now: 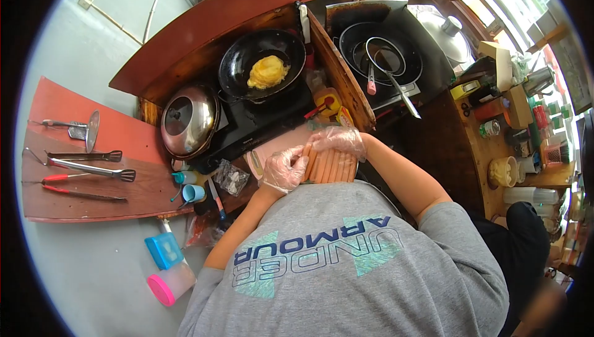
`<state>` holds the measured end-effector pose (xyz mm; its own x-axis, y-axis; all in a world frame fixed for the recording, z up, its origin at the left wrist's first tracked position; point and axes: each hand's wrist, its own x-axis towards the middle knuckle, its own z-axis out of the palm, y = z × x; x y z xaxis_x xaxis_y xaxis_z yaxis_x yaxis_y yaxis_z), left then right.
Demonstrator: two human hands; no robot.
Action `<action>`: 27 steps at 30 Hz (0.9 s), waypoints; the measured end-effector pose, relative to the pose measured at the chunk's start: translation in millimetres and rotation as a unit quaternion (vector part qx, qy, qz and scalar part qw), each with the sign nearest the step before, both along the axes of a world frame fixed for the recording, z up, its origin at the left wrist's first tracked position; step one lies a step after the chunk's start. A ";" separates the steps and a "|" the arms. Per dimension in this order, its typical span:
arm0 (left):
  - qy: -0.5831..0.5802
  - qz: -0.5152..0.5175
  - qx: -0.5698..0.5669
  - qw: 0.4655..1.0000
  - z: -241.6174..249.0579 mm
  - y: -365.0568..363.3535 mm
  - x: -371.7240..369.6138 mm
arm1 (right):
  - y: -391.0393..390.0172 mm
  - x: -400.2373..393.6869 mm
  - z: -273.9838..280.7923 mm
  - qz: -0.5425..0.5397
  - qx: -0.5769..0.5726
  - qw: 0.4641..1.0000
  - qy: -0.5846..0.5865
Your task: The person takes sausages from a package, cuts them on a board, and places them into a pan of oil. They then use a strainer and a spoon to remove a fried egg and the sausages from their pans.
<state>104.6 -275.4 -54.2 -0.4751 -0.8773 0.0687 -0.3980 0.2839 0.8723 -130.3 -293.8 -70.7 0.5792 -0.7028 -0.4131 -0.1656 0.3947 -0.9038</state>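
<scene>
We are standing at a worktop [238,203] with a black stove [253,120] just beyond our hands. On the stove, a dark wok [238,68] is holding a folded yellow egg [267,72], and a lidded pan [180,114] is sitting to its left. Closer in, a pink board [281,142] is lying partly under our hands.

The sausages [334,167] are lying side by side in a row, against the front of our shirt [322,238]; we cannot tell whether wrap or a tray is keeping them together. Each is looking light, soft and springy, probably a little slippery under plastic gloves, and likely to split or dent if squeezed hard. We are judging the middle of a single sausage the best place to take hold, with the whole row wanting support from both sides.

Our right hand [339,141] is bending over the far ends, its fingers closed on them. Our left hand [284,170] is coming from the left edge, thumb and fingers pinching at the outermost sausage. So the row is lying directly within the grip of both hands, touching them, between the board and our body.
</scene>
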 end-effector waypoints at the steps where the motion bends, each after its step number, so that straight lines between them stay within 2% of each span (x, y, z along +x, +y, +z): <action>1: -0.016 -0.004 -0.005 1.000 5.1 1.5 0.5 | 0.3 -1.6 -3.1 0.000 0.001 1.000 0.000; 3: -0.033 -0.008 -0.009 0.999 9.5 2.7 0.7 | 1.0 -1.7 -0.5 0.005 0.023 0.999 0.034; 5: -0.077 -0.026 -0.088 0.993 12.4 0.9 0.9 | -2.2 -1.9 2.7 0.019 0.006 0.998 0.056; 10: -0.099 -0.048 -0.083 0.990 31.1 -7.8 -6.5 | -4.5 4.2 13.9 0.038 -0.013 0.994 0.104; 15: -0.082 -0.060 -0.055 0.993 26.7 -18.5 -7.8 | -0.4 6.3 29.2 0.047 -0.028 0.989 0.138; 18: -0.077 -0.070 -0.032 0.994 22.8 -21.7 -8.0 | 2.3 4.5 30.7 0.048 -0.038 0.988 0.144; 20: -0.045 -0.018 0.179 0.983 19.9 -20.2 -11.8 | 2.3 1.9 24.0 0.048 -0.041 0.989 0.134; 21: -0.045 -0.019 0.179 0.983 16.4 -17.4 -13.8 | 2.5 0.3 20.4 0.049 -0.045 0.990 0.124; 23: 0.051 0.017 0.158 0.986 3.3 -9.6 -15.4 | 5.4 -3.1 15.4 0.033 -0.023 0.991 0.126; 25: 0.040 0.000 0.164 0.986 -29.0 -10.5 -8.1 | 8.6 -7.3 15.8 0.016 -0.001 0.992 0.127; 27: 0.030 -0.019 0.173 0.984 -28.8 -11.3 -10.4 | 13.1 -12.4 18.0 0.006 0.009 0.992 0.122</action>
<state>94.2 -286.7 -83.0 -0.5115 -0.8351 -0.2024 -0.3380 -0.0210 0.9409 -142.7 -280.7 -52.7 0.4680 -0.6880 -0.5547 -0.3838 0.4072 -0.8288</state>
